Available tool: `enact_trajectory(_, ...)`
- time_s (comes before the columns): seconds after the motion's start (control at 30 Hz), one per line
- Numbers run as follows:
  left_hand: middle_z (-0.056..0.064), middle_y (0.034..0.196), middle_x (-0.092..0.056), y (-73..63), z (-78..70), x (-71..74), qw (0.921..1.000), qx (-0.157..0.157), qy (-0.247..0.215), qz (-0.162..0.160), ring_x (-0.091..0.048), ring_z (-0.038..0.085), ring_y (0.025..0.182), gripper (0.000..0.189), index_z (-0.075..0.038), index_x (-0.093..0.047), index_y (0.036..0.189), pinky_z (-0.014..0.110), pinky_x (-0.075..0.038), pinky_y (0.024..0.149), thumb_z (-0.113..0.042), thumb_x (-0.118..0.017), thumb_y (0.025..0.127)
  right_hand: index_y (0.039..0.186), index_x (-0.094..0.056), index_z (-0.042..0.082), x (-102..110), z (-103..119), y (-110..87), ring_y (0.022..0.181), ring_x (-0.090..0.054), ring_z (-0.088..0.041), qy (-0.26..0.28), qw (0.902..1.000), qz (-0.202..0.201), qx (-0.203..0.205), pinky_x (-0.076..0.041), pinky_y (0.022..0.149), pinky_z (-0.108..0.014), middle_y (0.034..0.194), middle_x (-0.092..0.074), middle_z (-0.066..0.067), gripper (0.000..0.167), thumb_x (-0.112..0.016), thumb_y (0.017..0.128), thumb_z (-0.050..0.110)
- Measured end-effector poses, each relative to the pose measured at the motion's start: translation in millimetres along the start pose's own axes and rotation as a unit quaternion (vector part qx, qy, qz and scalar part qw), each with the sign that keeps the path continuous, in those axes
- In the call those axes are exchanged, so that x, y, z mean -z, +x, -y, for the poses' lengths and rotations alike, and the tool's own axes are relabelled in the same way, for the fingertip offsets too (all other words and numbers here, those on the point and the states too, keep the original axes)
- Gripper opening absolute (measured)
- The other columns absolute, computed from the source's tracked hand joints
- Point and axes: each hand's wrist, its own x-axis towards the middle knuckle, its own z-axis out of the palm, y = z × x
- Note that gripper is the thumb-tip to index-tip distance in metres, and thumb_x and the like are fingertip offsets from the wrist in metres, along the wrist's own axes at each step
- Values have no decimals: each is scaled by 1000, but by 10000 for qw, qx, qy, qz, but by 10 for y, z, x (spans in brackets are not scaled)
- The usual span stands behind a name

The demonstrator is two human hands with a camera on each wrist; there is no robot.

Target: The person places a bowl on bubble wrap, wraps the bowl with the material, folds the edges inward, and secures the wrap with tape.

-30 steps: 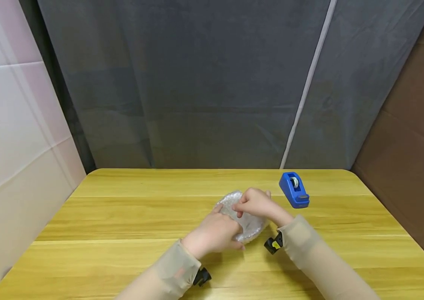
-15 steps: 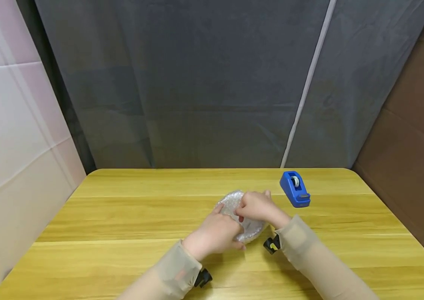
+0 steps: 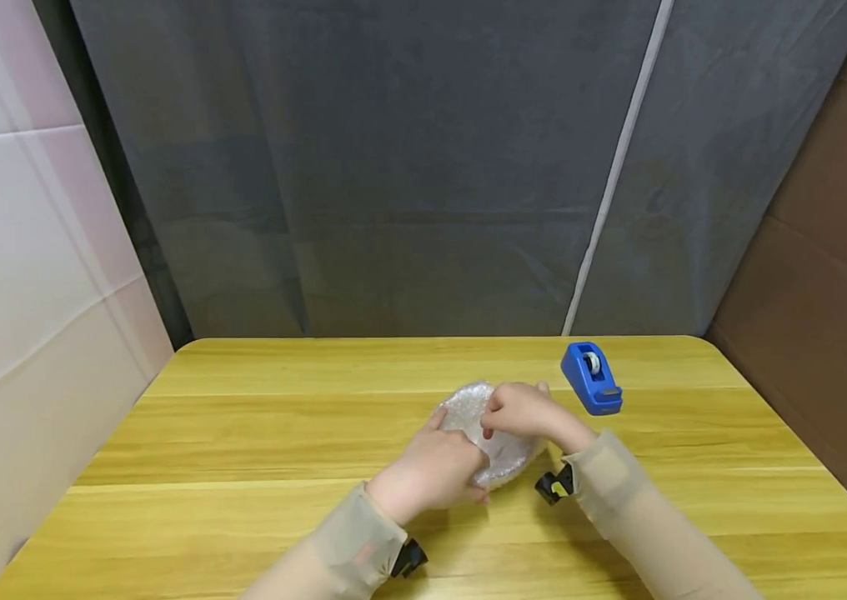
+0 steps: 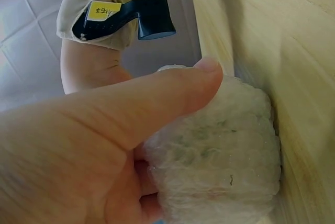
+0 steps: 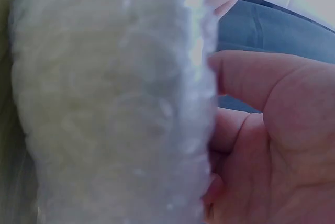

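Observation:
A round thing covered in clear bubble wrap (image 3: pixel 466 407) sits on the wooden table; faint green marks show through the bubble wrap (image 4: pixel 220 150) in the left wrist view. My left hand (image 3: pixel 434 467) holds its near left side, the thumb along the side and the fingers bent over the top. From the far right, my right hand (image 3: pixel 524 410) reaches over the rim, its fingers curled down onto the wrap. In the right wrist view, the wrapped side (image 5: pixel 115 103) hides the fingertips of my right hand (image 5: pixel 272 124).
A blue tape dispenser (image 3: pixel 592 379) with a roll of tape stands behind and to the right of the wrapped thing. The wooden table (image 3: pixel 243 433) ends at a dark grey curtain (image 3: pixel 393 167), with a white panel to the left and a brown one to the right.
My right hand's fingertips have shifted slightly to the right and toward me over the wrapped top. The wrapped thing has moved a little to the right. My left hand keeps its hold.

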Motion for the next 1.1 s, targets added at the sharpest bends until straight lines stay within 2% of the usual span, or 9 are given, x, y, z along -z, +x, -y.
enact_trajectory(0.3,-12,76,-67,10,-13,8,10000,-54,22,-50,-65,11,82,24,-26,-72,86,56,-28,111,-49,-75,79,63,-69,18,-24,-34,7,58,-47,-15,-168,9998,-12,44,-28,90,-56,60,-60,6,23,-59,85,16)
enact_trajectory(0.47,-12,75,-64,10,-17,2,9999,-77,116,-70,-64,10,83,25,-25,-71,83,54,-29,110,-49,-74,80,62,-69,18,-37,-45,1,57,-46,-15,-209,9997,-15,86,-26,94,-61,58,-57,8,23,-60,83,16)
enact_trajectory(0.53,-10,82,-64,7,-18,-3,9998,-116,170,-75,-64,11,88,26,-23,-71,86,51,-31,111,-49,-73,81,62,-69,19,-43,-44,-1,58,-46,-15,-219,9997,-2,82,-25,96,-64,59,-57,8,23,-60,83,16)
enact_trajectory(0.6,-6,97,-66,3,-19,-7,9997,-163,177,-66,-63,12,98,28,-22,-72,89,48,-32,111,-48,-72,82,62,-69,19,-52,-42,-1,58,-46,-14,-229,9997,20,71,-25,96,-63,60,-59,10,24,-60,83,16)
enact_trajectory(0.73,1,119,-61,-3,-20,-12,9997,-202,120,-88,-56,17,112,30,-20,-74,93,41,-37,108,-48,-71,83,62,-69,20,-65,-54,-2,57,-45,-14,-292,9995,47,101,-27,93,-62,62,-61,12,25,-59,84,16)
enact_trajectory(0.8,2,115,-60,-8,-19,-15,9996,-207,110,-139,-55,17,110,29,-20,-74,91,39,-39,106,-47,-72,83,62,-69,19,-70,-59,-5,57,-45,-14,-308,9995,51,107,-26,94,-64,62,-60,11,25,-58,84,15)
enact_trajectory(0.9,1,110,-57,-21,-18,-19,9989,-168,348,-282,-50,17,106,29,-22,-74,89,38,-40,102,-50,-72,82,61,-69,18,-75,-60,-13,57,-45,-14,-381,9992,53,112,-26,94,-64,60,-58,10,25,-58,84,14)
enact_trajectory(1.03,0,121,-57,-23,-15,-17,9965,-24,727,-412,-44,20,117,30,-28,-75,89,43,-34,107,-57,-71,79,60,-67,20,-78,-52,-17,57,-45,-14,-485,9988,57,73,-29,90,-58,59,-58,10,26,-59,84,15)
enact_trajectory(1.1,-1,129,-56,-12,-10,-18,9965,29,741,-386,-41,21,124,31,-30,-75,91,47,-30,110,-58,-70,79,60,-67,20,-77,-48,-15,57,-46,-14,-517,9986,57,52,-31,87,-54,59,-58,10,26,-59,84,15)
